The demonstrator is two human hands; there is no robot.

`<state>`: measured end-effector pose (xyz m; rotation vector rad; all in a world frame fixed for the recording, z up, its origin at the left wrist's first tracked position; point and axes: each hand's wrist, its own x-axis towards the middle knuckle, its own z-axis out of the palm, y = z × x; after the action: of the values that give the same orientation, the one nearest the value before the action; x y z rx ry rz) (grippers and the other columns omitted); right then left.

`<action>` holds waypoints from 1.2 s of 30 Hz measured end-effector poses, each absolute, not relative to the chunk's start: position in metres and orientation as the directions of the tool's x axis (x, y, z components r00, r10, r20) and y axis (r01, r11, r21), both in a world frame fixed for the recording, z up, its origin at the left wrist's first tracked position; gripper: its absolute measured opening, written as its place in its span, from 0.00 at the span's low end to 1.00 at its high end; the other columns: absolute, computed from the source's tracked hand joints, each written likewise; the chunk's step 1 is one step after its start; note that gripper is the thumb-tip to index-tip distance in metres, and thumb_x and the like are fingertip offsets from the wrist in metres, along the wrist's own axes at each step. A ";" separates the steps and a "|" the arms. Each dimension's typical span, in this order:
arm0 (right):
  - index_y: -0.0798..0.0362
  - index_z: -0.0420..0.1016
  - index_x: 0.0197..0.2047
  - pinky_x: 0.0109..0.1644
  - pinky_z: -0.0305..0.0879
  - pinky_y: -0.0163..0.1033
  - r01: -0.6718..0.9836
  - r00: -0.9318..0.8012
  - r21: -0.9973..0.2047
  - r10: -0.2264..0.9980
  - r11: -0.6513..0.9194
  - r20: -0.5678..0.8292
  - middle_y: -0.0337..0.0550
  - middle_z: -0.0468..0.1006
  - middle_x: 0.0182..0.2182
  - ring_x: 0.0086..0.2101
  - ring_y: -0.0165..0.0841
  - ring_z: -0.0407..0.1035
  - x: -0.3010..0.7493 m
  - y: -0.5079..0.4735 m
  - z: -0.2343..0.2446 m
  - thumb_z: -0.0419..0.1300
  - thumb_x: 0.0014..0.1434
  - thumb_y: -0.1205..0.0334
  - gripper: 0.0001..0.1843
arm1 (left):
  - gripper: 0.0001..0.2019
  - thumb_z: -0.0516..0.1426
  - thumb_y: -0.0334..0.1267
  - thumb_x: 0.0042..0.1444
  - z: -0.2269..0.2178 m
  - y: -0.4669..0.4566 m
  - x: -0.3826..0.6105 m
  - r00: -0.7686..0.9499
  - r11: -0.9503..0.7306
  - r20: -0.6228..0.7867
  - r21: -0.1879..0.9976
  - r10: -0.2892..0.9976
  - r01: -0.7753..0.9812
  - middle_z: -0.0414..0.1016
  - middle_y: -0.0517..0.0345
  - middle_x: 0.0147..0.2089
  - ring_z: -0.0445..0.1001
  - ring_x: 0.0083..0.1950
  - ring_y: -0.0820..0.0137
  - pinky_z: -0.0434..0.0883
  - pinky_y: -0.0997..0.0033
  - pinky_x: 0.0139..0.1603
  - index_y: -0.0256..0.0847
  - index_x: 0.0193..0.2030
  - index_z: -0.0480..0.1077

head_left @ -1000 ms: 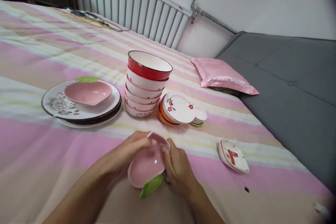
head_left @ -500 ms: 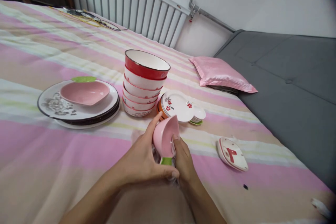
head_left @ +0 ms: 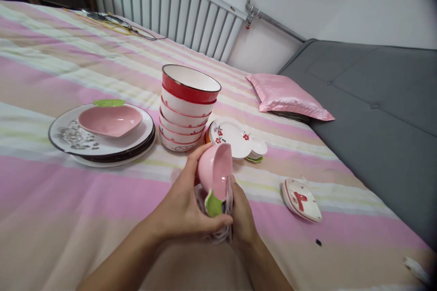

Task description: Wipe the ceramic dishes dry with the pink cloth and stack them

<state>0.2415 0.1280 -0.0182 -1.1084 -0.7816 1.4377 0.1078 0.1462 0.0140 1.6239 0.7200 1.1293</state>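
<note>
Between my two hands a pink bowl [head_left: 209,168] with a green leaf-shaped tab is held tilted on its side. My left hand [head_left: 182,204] wraps round its outer wall, thumb across near the green tab. My right hand [head_left: 242,213] grips a greyish cloth [head_left: 221,235], pressed against the bowl's right side; the cloth also bunches beneath the bowl. Just beyond stands a stack of red and white bowls [head_left: 186,116]. To the left, a similar pink bowl [head_left: 111,121] rests on a stack of flowered plates [head_left: 73,138].
Flowered plates [head_left: 235,138] and small white dishes [head_left: 258,147] lie behind my hands. Square dishes [head_left: 302,200] sit to the right, near a small black object [head_left: 318,242]. A pink pillow [head_left: 288,95] leans by the grey headboard [head_left: 375,95]. Cables [head_left: 119,25] lie at the far left.
The pink bowl has turned slightly in my hands, showing more of its green tab. My right hand has shifted, and more of the cloth shows around the bowl.
</note>
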 end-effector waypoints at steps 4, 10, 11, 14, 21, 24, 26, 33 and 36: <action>0.53 0.75 0.48 0.43 0.69 0.44 -0.454 -0.091 -0.852 0.965 -0.260 -0.246 0.47 0.80 0.35 0.42 0.41 0.73 0.238 0.128 -0.008 0.45 0.60 0.38 0.31 | 0.53 0.68 0.35 0.38 0.017 0.149 0.103 0.361 -0.337 0.327 0.941 0.873 -0.037 0.48 0.42 0.69 0.58 0.64 0.53 0.61 0.56 0.62 0.46 0.67 0.41; 0.54 0.75 0.46 0.39 0.70 0.43 -0.504 -0.007 -0.803 0.932 -0.317 -0.363 0.45 0.80 0.29 0.37 0.41 0.74 0.243 0.136 -0.002 0.46 0.59 0.47 0.25 | 0.51 0.66 0.35 0.39 0.018 0.151 0.100 0.356 -0.355 0.311 0.933 0.881 0.064 0.52 0.44 0.67 0.60 0.64 0.53 0.61 0.57 0.63 0.45 0.67 0.42; 0.55 0.75 0.45 0.37 0.70 0.42 -0.499 0.015 -0.809 0.930 -0.312 -0.368 0.45 0.79 0.29 0.36 0.40 0.74 0.244 0.137 -0.003 0.46 0.59 0.49 0.24 | 0.50 0.66 0.35 0.39 0.019 0.152 0.099 0.349 -0.361 0.317 0.930 0.882 0.069 0.52 0.44 0.67 0.59 0.64 0.53 0.60 0.57 0.63 0.44 0.67 0.43; 0.55 0.75 0.42 0.35 0.70 0.40 -0.416 0.087 -0.876 0.948 -0.244 -0.305 0.44 0.79 0.29 0.35 0.39 0.73 0.248 0.139 -0.006 0.47 0.57 0.52 0.21 | 0.50 0.67 0.34 0.37 0.018 0.154 0.098 0.338 -0.373 0.331 0.925 0.881 0.068 0.52 0.44 0.67 0.58 0.65 0.52 0.59 0.55 0.64 0.44 0.67 0.45; 0.54 0.72 0.47 0.38 0.68 0.36 -0.219 0.162 -0.976 0.985 -0.019 -0.055 0.45 0.78 0.40 0.37 0.35 0.73 0.254 0.134 -0.013 0.55 0.59 0.55 0.16 | 0.50 0.67 0.36 0.37 0.016 0.155 0.099 0.327 -0.395 0.352 0.916 0.877 0.073 0.52 0.44 0.67 0.55 0.66 0.51 0.57 0.55 0.65 0.43 0.67 0.46; 0.52 0.66 0.51 0.37 0.68 0.36 -0.223 0.144 -0.974 0.987 -0.035 -0.068 0.45 0.79 0.39 0.34 0.33 0.74 0.253 0.133 -0.015 0.63 0.54 0.55 0.23 | 0.51 0.67 0.34 0.37 0.018 0.154 0.099 0.334 -0.373 0.340 0.927 0.879 0.036 0.53 0.43 0.67 0.56 0.66 0.51 0.58 0.54 0.65 0.44 0.66 0.46; 0.51 0.65 0.50 0.33 0.68 0.34 -0.292 0.129 -0.953 0.984 -0.079 -0.121 0.43 0.79 0.36 0.30 0.32 0.74 0.251 0.132 -0.016 0.66 0.51 0.55 0.26 | 0.50 0.67 0.33 0.38 0.019 0.153 0.100 0.353 -0.341 0.317 0.940 0.880 0.006 0.52 0.43 0.67 0.58 0.65 0.52 0.61 0.57 0.63 0.45 0.67 0.45; 0.55 0.71 0.44 0.34 0.70 0.35 -0.437 -0.048 -0.849 0.950 -0.299 -0.309 0.44 0.79 0.33 0.30 0.32 0.73 0.244 0.127 -0.013 0.65 0.51 0.53 0.20 | 0.50 0.66 0.30 0.39 0.016 0.147 0.105 0.428 -0.290 0.278 0.956 0.860 -0.037 0.56 0.45 0.65 0.67 0.59 0.56 0.67 0.62 0.57 0.47 0.67 0.44; 0.56 0.72 0.44 0.31 0.69 0.36 -0.447 -0.078 -0.833 0.942 -0.326 -0.327 0.44 0.79 0.31 0.27 0.34 0.73 0.242 0.125 -0.012 0.65 0.51 0.51 0.21 | 0.51 0.66 0.29 0.36 0.009 0.146 0.109 0.397 -0.350 0.335 0.936 0.855 -0.037 0.56 0.47 0.66 0.62 0.62 0.55 0.62 0.60 0.61 0.48 0.66 0.46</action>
<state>0.2419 0.1253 -0.0122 -1.0775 -0.6650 1.6372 0.1094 0.1460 0.0085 1.6574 0.7314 1.1196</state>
